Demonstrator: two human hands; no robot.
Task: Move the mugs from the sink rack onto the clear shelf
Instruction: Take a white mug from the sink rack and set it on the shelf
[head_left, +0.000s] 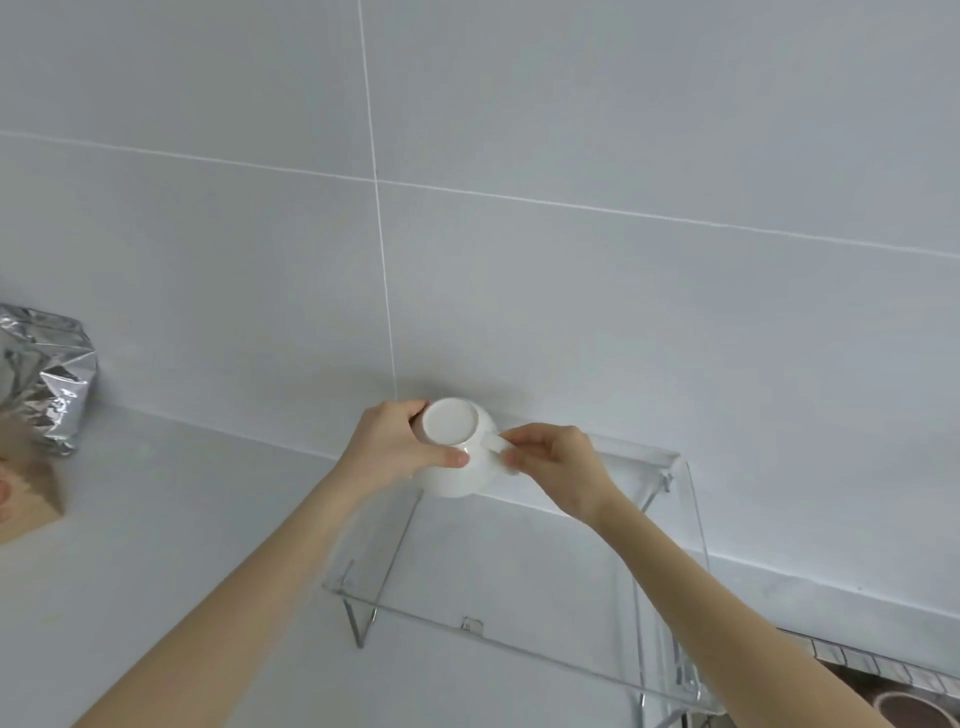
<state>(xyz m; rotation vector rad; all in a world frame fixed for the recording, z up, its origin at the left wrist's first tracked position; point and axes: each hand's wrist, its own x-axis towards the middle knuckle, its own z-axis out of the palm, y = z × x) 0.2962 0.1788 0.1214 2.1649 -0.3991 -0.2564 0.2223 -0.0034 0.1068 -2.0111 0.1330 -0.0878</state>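
A white mug (451, 447) is held upside down, its flat base facing me, over the far left corner of the clear shelf (524, 587). My left hand (397, 449) wraps around the mug's body from the left. My right hand (558, 470) pinches the mug's handle from the right. Whether the mug's rim touches the shelf top is hidden. The sink rack (878, 667) shows only as a strip of metal bars at the bottom right corner, with a brown round shape, perhaps another mug (906, 709), below it.
The clear shelf stands on a white counter (156, 519) against a grey tiled wall (519, 234). A crumpled silver foil bag (44, 374) and a brown paper package (26, 493) sit at the left edge.
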